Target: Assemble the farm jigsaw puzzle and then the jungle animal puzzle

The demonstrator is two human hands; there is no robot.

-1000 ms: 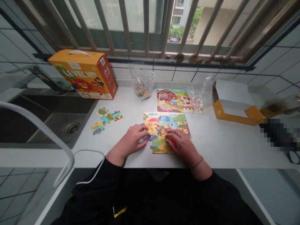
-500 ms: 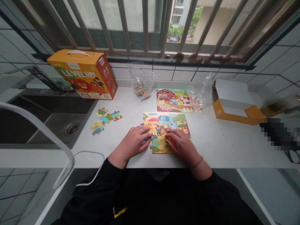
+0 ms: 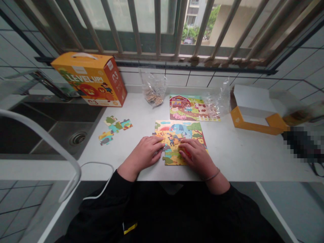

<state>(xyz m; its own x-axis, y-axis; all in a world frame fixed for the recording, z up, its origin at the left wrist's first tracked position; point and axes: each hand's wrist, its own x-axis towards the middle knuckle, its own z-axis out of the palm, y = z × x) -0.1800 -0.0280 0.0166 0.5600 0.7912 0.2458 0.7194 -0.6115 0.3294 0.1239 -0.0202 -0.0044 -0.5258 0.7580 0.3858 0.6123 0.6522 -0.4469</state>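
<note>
A jigsaw puzzle (image 3: 177, 130) with an elephant and other animals lies on the white counter before me, largely joined. At its left edge, my left hand (image 3: 149, 150) has its thumb and fingers closed around a puzzle piece (image 3: 163, 149), most of which they cover. My right hand (image 3: 194, 153) rests on the puzzle's right side, fingers stretched over the pieces and thumb apart, hiding that area. Several joined pieces (image 3: 115, 127) lie apart on the left, near the sink.
Behind the puzzle lies a farm picture (image 3: 187, 108), partly under a clear plastic bag (image 3: 219, 103). Another bag (image 3: 153, 96) holds brown-backed pieces. An orange box (image 3: 91, 81) stands back left by the sink (image 3: 55, 131); an opened box (image 3: 258, 123) sits right. A white cable (image 3: 97, 164) crosses the left front.
Both hands keep nearly the same places on the puzzle. The whole view has shifted very slightly; nothing else has visibly moved.
</note>
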